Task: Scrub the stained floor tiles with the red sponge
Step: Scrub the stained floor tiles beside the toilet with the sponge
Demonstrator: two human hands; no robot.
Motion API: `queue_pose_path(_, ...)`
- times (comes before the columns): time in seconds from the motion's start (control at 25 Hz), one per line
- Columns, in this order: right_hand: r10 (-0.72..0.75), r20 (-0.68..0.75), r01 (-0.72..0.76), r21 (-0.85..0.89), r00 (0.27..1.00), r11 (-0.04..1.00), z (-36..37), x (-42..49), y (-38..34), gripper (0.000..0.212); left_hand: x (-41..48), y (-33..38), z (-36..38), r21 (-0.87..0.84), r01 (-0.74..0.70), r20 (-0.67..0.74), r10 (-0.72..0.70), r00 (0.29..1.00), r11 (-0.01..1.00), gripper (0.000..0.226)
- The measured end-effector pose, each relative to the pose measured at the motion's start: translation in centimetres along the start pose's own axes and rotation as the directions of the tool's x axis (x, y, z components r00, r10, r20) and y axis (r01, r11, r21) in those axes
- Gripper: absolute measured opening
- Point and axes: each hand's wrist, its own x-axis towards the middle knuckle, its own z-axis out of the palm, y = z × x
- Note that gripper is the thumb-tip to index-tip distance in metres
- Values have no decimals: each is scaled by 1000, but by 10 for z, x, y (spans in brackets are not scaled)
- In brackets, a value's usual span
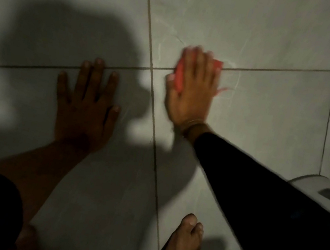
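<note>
Red sponge is lying under my right hand, fingers gripping it on the tiles; left hand is bracing, fingers spread. I'm judging scrubbing underway; stains unclear.

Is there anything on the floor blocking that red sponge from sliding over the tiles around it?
Nothing visible does. The right hand presses the red sponge flat on the grey floor tiles, which lie bare around it. The left hand rests apart on the neighbouring tile, and a bare foot stands nearer the person.
</note>
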Motion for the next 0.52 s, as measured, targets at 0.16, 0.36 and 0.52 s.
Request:
queue_pose_path(0.16,-348,114,337,107,931,936,-1,-20,-15,71,0,-4,2,18,-3,-19,4,1000,1000,75)
queue_pose_path(0.36,273,18,-274,18,962,962,-22,-41,66,69,-1,0,-3,18,13,22,-14,1000,1000,74)
queue_pose_path(0.52,-52,113,43,82,992,996,0,-134,-30,68,-1,2,-8,8,15,47,-16,999,1000,75)
